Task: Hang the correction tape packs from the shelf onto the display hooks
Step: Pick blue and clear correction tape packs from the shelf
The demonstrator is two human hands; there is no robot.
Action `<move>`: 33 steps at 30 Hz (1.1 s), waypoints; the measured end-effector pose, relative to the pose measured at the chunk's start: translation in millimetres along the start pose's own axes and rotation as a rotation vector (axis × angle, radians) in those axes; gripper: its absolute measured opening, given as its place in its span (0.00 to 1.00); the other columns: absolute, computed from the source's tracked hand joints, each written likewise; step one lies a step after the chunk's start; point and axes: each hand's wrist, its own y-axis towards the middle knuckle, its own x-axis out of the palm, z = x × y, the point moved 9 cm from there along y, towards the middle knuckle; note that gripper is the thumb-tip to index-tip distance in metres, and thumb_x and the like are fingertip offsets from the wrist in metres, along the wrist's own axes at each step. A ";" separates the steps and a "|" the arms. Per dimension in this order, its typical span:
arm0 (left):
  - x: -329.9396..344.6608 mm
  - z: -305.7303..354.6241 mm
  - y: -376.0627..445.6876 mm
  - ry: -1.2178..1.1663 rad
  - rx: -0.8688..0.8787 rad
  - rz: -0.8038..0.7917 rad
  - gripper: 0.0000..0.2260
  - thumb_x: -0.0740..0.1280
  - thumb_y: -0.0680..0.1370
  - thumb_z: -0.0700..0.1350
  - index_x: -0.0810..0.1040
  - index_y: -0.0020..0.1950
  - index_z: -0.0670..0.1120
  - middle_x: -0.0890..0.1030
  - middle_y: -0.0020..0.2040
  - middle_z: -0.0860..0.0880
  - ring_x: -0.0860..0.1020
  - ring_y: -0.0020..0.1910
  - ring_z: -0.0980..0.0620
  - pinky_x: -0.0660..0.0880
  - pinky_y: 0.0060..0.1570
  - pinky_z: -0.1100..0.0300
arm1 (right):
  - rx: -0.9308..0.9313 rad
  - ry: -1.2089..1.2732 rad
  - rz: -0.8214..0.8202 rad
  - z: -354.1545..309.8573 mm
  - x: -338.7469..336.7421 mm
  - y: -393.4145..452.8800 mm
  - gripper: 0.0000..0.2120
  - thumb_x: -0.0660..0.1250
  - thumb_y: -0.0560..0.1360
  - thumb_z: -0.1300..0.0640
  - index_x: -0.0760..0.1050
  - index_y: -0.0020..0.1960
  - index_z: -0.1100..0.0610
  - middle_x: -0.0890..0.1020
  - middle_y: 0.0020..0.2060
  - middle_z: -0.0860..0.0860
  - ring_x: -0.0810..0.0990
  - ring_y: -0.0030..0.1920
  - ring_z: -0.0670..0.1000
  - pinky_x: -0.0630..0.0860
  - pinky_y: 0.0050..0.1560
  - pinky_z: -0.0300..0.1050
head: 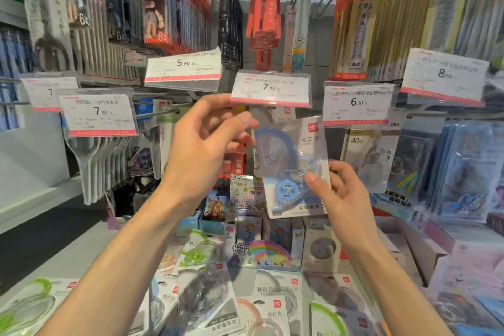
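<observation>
Here, the left hand (203,142) reaches up under the 7.90 price tag (270,88), its thumb and fingers pinching the top edge of a blue correction tape pack (293,166) raised in front of the display hooks. The right hand (342,194) pinches the pack's lower right side. More packs (207,294) lie on the shelf (90,256) below.
</observation>
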 end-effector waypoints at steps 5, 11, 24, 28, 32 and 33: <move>4.2 12.7 4.9 -0.087 -0.009 -0.011 0.08 0.69 0.76 0.44 0.78 0.55 0.48 0.87 0.40 0.48 0.83 0.34 0.51 0.79 0.37 0.60 | -0.071 0.008 -0.010 -18.3 11.4 10.5 0.14 0.73 0.77 0.51 0.75 0.59 0.52 0.89 0.48 0.46 0.88 0.50 0.47 0.82 0.50 0.39; 3.8 10.3 5.4 -0.095 -0.021 0.000 0.05 0.69 0.77 0.45 0.78 0.52 0.49 0.87 0.39 0.48 0.83 0.33 0.51 0.79 0.36 0.59 | -0.102 -0.045 0.014 -29.8 20.9 22.6 0.12 0.73 0.79 0.53 0.75 0.60 0.49 0.88 0.46 0.43 0.87 0.46 0.42 0.80 0.43 0.35; 3.0 -3.1 10.2 -0.016 -0.032 0.054 0.02 0.68 0.83 0.42 0.76 0.54 0.45 0.87 0.37 0.50 0.82 0.30 0.54 0.79 0.33 0.62 | -0.028 -0.191 0.097 -5.3 28.2 40.9 0.12 0.75 0.77 0.47 0.71 0.51 0.42 0.82 0.46 0.39 0.80 0.43 0.27 0.73 0.41 0.23; 0.2 -12.4 10.9 0.051 -0.040 0.064 0.02 0.68 0.83 0.40 0.77 0.55 0.44 0.86 0.37 0.50 0.82 0.31 0.54 0.79 0.33 0.62 | 0.054 -0.249 0.106 14.5 34.1 51.5 0.17 0.72 0.77 0.41 0.73 0.58 0.50 0.84 0.51 0.51 0.83 0.49 0.45 0.73 0.42 0.38; -2.5 -20.0 8.9 0.072 -0.050 0.060 0.04 0.68 0.83 0.40 0.78 0.52 0.49 0.87 0.38 0.51 0.83 0.33 0.55 0.78 0.34 0.63 | 0.158 -0.306 0.051 28.4 36.1 49.7 0.20 0.68 0.78 0.37 0.74 0.59 0.51 0.84 0.56 0.54 0.83 0.54 0.53 0.79 0.50 0.45; -3.6 -21.8 7.1 0.086 -0.052 0.055 0.04 0.68 0.83 0.41 0.78 0.52 0.50 0.87 0.38 0.52 0.83 0.34 0.55 0.78 0.35 0.64 | 0.163 -0.298 0.036 29.2 34.1 46.1 0.17 0.68 0.78 0.37 0.74 0.57 0.48 0.85 0.53 0.51 0.84 0.50 0.50 0.79 0.47 0.40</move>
